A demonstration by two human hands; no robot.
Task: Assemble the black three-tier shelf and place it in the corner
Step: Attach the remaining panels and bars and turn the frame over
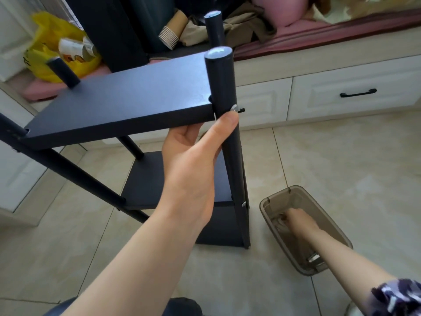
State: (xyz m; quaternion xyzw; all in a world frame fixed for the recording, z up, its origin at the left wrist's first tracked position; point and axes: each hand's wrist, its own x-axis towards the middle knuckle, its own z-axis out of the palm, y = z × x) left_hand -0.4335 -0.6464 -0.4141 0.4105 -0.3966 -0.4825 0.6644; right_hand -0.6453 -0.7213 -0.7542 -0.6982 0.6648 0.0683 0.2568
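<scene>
The black shelf (127, 99) stands on the tiled floor in front of me, with its top board near my face and two lower boards below. My left hand (196, 160) grips the near right post (224, 87) just under the top board, thumb beside a silver screw (234, 108) with a short black key sticking out of it. My right hand (296, 222) reaches down into a translucent brown plastic box (268, 206) on the floor at the right. Its fingers are curled over small metal parts there; what they hold is hidden.
A white bench with drawers (355, 94) and a pink cushion (319, 35) runs behind the shelf. A yellow bag (52, 35), paper cups (168, 36) and a dark panel (109, 30) lie on it. White cabinets stand at the left.
</scene>
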